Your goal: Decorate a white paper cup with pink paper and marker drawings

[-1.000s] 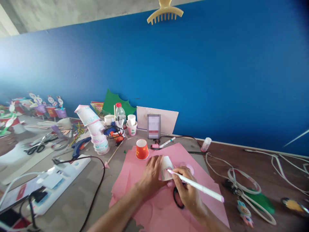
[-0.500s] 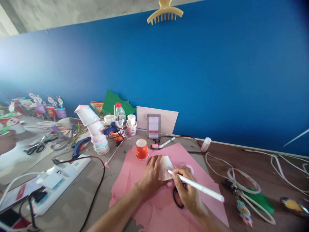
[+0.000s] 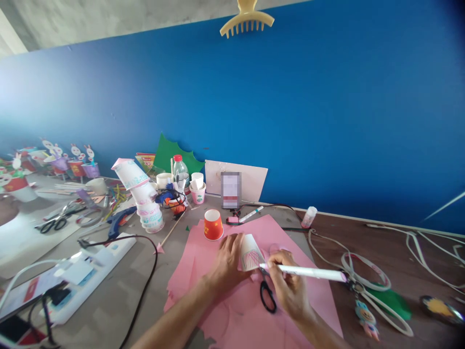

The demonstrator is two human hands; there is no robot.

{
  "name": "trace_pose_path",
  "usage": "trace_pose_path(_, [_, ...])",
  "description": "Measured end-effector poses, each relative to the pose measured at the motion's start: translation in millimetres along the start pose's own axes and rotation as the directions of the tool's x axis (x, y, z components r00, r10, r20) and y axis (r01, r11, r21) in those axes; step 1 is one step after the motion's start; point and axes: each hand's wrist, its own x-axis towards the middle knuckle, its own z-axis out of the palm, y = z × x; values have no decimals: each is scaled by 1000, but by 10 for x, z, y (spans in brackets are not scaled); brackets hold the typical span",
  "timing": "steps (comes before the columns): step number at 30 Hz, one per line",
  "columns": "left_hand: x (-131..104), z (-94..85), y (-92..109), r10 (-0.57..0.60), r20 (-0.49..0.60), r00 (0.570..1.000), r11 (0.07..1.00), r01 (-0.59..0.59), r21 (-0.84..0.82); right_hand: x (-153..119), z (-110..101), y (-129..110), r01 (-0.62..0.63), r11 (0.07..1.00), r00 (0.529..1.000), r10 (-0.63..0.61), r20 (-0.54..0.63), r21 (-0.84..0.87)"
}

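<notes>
My left hand (image 3: 229, 259) is closed on a white paper cup (image 3: 249, 245) that lies tilted over the pink paper (image 3: 209, 305). Pink crosshatched lines cover the lower part of the cup's side. In my right hand (image 3: 288, 281) is a white marker pen (image 3: 312, 273), its pink tip at or very near the cup's lower right edge. Black-handled scissors (image 3: 268, 296) lie on the pink paper between my forearms, their blades partly hidden. Behind my left hand stands a red paper cup (image 3: 213, 226).
Stacked decorated cups (image 3: 145, 198) lean at left beside a blue glue gun (image 3: 118, 222). A power strip (image 3: 90, 276) with cables lies front left. A glue stick (image 3: 309, 217) and a lanyard (image 3: 366, 274) are at right. A person's hand (image 3: 7, 209) shows at far left.
My right hand has shifted slightly right, and the marker tip has moved from the cup's patterned side to its lower right edge. More of the scissors shows. My left hand stays on the cup.
</notes>
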Motion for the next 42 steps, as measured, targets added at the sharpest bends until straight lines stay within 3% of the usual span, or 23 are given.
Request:
trace_pose_path(8, [-2, -12, 17, -35, 25, 999, 999, 36, -29, -16, 48, 61, -75, 996, 997, 76, -20, 43])
trace_pose_path(23, [2, -15, 43, -55, 6, 998, 998, 55, -10, -8, 63, 66, -55, 998, 998, 55, 0, -13])
trace_pose_path(28, [14, -47, 61, -70, 45, 996, 996, 72, -42, -2, 50, 70, -72, 997, 997, 72, 20, -5])
trace_pose_path(42, [-4, -5, 20, -39, 16, 999, 999, 39, -17, 50, -20, 25, -138, 988, 985, 143, -96, 62])
